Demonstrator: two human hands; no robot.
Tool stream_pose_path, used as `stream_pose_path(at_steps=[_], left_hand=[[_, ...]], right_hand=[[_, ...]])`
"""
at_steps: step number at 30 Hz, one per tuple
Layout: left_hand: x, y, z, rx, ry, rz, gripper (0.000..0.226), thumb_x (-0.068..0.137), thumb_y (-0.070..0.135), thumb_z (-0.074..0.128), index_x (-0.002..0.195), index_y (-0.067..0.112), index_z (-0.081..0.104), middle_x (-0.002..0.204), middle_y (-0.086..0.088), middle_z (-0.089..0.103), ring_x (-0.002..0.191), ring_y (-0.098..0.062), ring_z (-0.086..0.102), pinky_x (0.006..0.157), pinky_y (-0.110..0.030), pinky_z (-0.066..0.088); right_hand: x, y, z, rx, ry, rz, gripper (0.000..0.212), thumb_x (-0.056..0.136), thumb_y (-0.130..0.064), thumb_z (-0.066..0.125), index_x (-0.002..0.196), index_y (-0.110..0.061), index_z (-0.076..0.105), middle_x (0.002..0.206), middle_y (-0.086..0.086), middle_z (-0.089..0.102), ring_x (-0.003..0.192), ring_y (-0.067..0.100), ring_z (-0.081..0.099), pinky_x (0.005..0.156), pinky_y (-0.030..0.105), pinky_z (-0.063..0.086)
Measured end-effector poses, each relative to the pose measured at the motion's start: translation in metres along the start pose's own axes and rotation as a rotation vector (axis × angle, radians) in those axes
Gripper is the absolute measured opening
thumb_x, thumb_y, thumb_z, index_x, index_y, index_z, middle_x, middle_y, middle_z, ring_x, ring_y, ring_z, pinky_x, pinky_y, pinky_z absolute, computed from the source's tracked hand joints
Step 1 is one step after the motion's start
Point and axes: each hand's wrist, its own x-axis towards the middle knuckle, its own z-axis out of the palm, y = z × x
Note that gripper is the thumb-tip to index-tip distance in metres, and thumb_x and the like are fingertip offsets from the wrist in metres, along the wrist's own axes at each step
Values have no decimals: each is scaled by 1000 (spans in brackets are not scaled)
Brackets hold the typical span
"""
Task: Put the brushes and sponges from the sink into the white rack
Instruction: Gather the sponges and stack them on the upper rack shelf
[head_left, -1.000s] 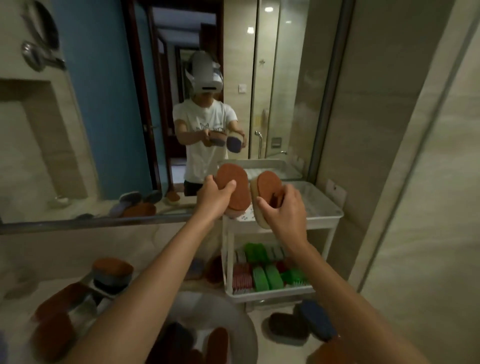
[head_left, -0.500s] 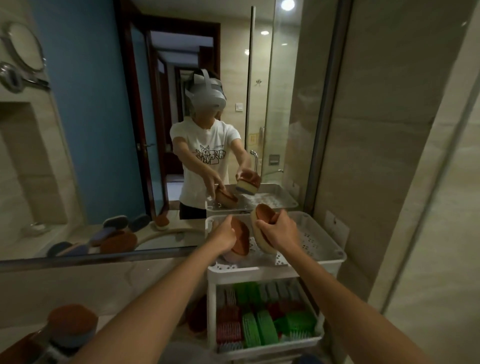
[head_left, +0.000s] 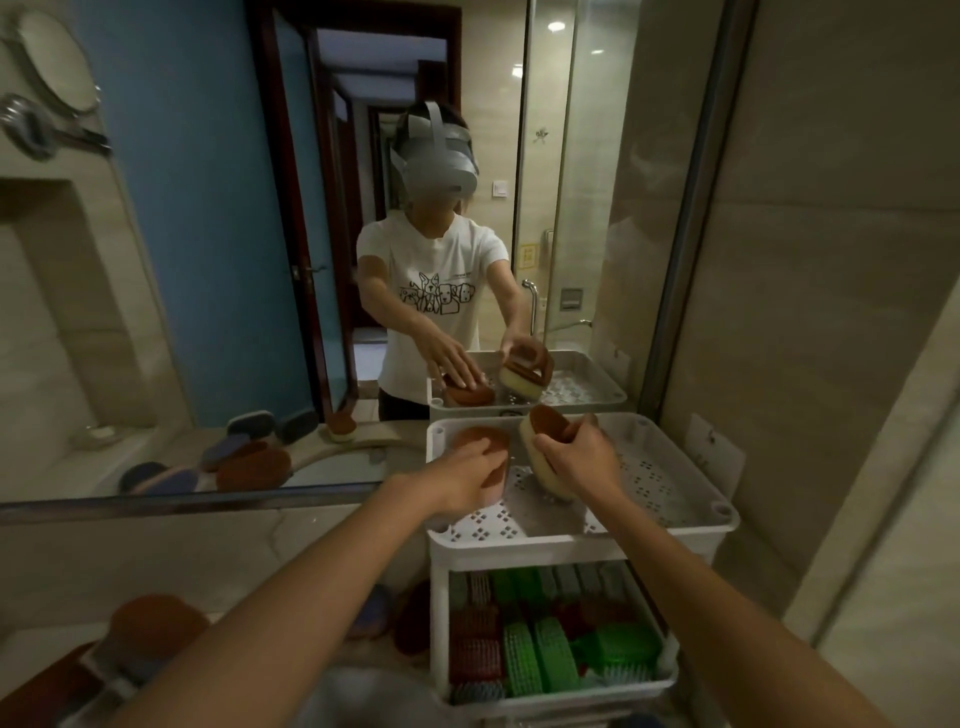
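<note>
Sponges are coming down into the top tray of the white rack: a second ago both were being held up in front of the mirror, and now the person is lowering them inside the tray's rim. The left hand is grasping the brown-topped sponge with fingers laid over its top, and is settling it in the far left corner, almost flat. The right hand is clenching the handled sponge, fingers hooked into its brown handle, and is holding it tilted on edge just right of the first, its pale foam side turned left and its lower edge at or just above the perforated floor; contact is hard to judge. Neither hand is letting go yet, so this pair looks one release away from being stowed. Green and red brushes are already filling the shelf below. More sponges are lying on the counter at near left, and the sink is showing only as a blur at the bottom, so I cannot tell what is left in it.
</note>
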Motion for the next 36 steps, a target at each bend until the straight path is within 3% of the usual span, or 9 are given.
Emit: stream_pose_path(at_steps=[2,6,14,17,21,26,36], left_hand=[[3,2,0,11,28,-23,63,97,20,42,151,16,8,160,-5,1,147,-24,5,118,-34,14],[4,3,3,75,79,-66,60,97,27,40,149,12,15,156,-9,17,142,-27,19,111,-39,27],[1,4,9,261,205,-175,60,95,36,42,146,9,25,147,-12,32,136,-29,27,109,-38,25],[0,3,13,209,224,-184,62,94,37,42,147,12,22,149,-10,28,138,-28,23,110,-40,24],[-4,1,12,100,186,-176,65,96,42,37,149,12,15,153,-10,18,142,-29,12,112,-41,23],[-4,-3,11,-53,153,-179,68,96,44,36,149,8,14,156,-10,11,145,-28,4,116,-38,17],[0,0,16,-66,210,-217,60,94,39,45,143,7,30,152,-13,25,141,-29,18,112,-36,24]], right_hand=[[2,0,3,-6,9,2,45,82,-38,66,115,-12,49,113,7,62,100,22,60,88,39,52],[2,3,6,-54,35,-2,48,83,-40,64,118,-13,45,114,6,58,96,18,56,83,33,48],[4,6,8,-249,9,13,66,82,-47,61,132,-13,33,131,13,44,118,30,49,99,47,45],[3,5,8,-315,-17,3,61,84,-48,58,130,-14,38,131,12,44,120,31,46,100,48,43],[2,1,7,-208,-114,-10,43,83,-41,58,118,-16,55,118,10,58,104,25,57,93,43,50],[-4,-2,5,-250,-266,-132,57,88,-33,56,138,-12,42,135,12,51,119,27,51,100,35,44],[-4,-2,3,-368,-363,-237,55,92,-38,46,142,-16,37,143,15,41,126,32,42,105,38,36]])
